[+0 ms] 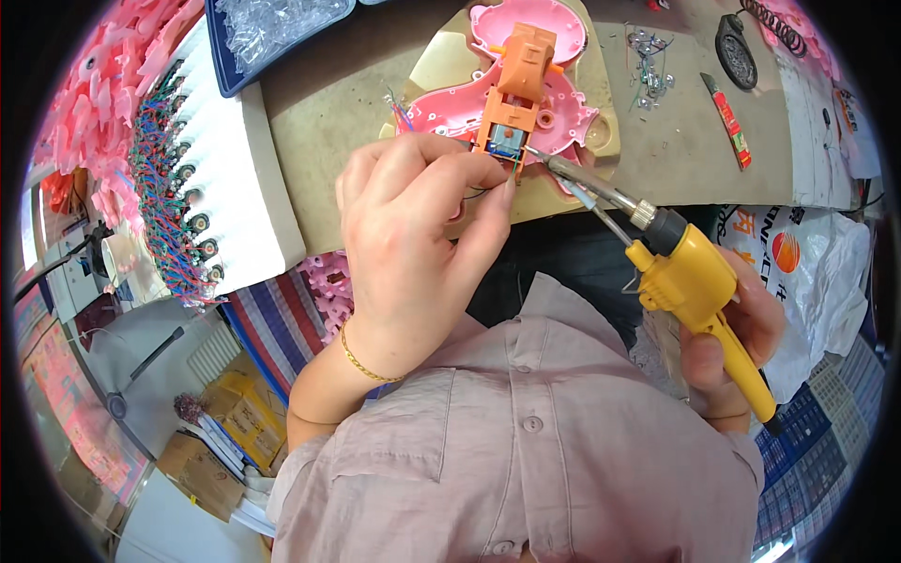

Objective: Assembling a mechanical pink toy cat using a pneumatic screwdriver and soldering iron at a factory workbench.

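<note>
My left hand [408, 220] is closed, its thumb and forefinger pinching a thin wire [515, 170] at the near end of an orange plastic gearbox [526, 66]. A small blue-and-silver motor [507, 141] sits in that end. The gearbox lies over pink toy shell halves [455, 105], which rest in a beige moulded holder [441, 58]. In my right hand [746, 324] is a yellow soldering gun [690, 267], gripped by its handle. Its metal tip reaches the motor end, close to my left fingertips; whether it touches is too small to tell. A thin feed tube runs beside the tip.
On the left, a white foam tray [249, 178] holds several small round speakers with coloured wires [169, 178]. Behind it stands a blue bin [225, 66] of clear parts. Wired bits [648, 70], a red-handled cutter [727, 122] and a black oval piece [736, 52] lie on the right.
</note>
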